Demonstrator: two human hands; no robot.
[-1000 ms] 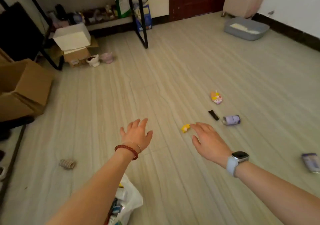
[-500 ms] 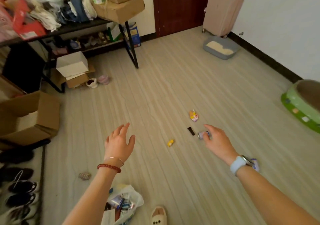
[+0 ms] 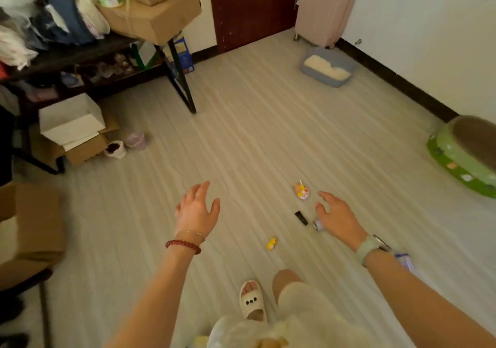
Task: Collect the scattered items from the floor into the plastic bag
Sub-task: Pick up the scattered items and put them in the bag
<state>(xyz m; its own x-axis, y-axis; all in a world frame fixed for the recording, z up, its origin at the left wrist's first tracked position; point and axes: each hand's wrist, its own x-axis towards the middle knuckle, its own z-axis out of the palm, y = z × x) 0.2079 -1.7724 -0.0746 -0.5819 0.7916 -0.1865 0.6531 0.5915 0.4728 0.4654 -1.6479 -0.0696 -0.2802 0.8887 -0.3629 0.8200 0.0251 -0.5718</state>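
Several small items lie scattered on the pale wood floor: a small yellow toy (image 3: 271, 243), a black tube (image 3: 301, 218), an orange and pink packet (image 3: 302, 191), and a small can (image 3: 318, 226) partly hidden by my right hand. A blue-and-white packet (image 3: 404, 261) shows beside my right forearm. My left hand (image 3: 197, 211) is held out above the floor, fingers spread, holding nothing. My right hand (image 3: 336, 217) hovers over the can with relaxed fingers, also holding nothing. The plastic bag is out of view.
A black table (image 3: 177, 79) piled with boxes and clothes stands at the left, with cardboard boxes (image 3: 35, 221) below and beside it. A grey litter tray (image 3: 326, 70), a pink suitcase (image 3: 326, 7) and a green cat scratcher (image 3: 467, 157) line the right. My slippered foot (image 3: 252, 300) is at the bottom.
The view has risen and tilted up, so the floor items look farther away. The plastic bag has dropped out of sight. Both hands stay extended and hold nothing.
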